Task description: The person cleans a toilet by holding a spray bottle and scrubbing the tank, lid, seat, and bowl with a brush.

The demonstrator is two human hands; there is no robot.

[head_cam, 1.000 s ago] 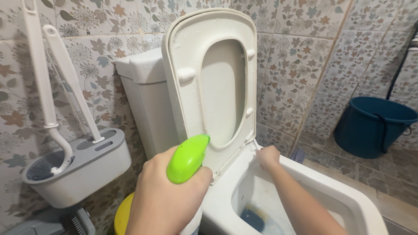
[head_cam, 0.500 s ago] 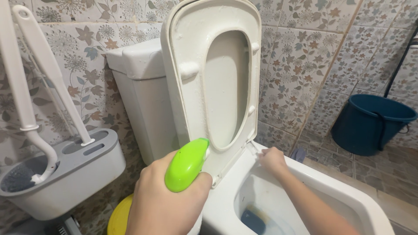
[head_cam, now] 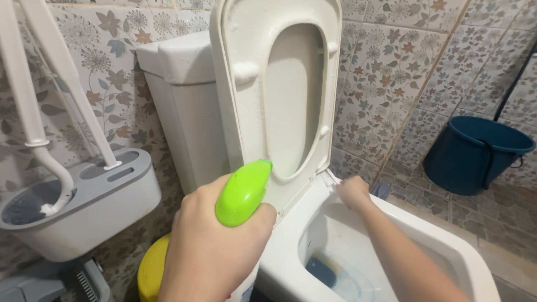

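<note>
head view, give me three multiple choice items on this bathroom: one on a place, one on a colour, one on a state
1. Where is the bucket?
A. on the floor at the right
B. on the tank
C. inside the bowl

2. What colour is the spray bottle top?
A. red
B. bright green
C. black

3. How does the toilet seat stand?
A. down flat
B. taken off
C. raised upright

Answers:
1. A, it stands on the tiled floor by the right wall.
2. B, the green top shows above the left hand that has a grip on it.
3. C, its underside faces the camera, up against the tank, while the right hand rests at the bowl rim near the hinge.
</note>
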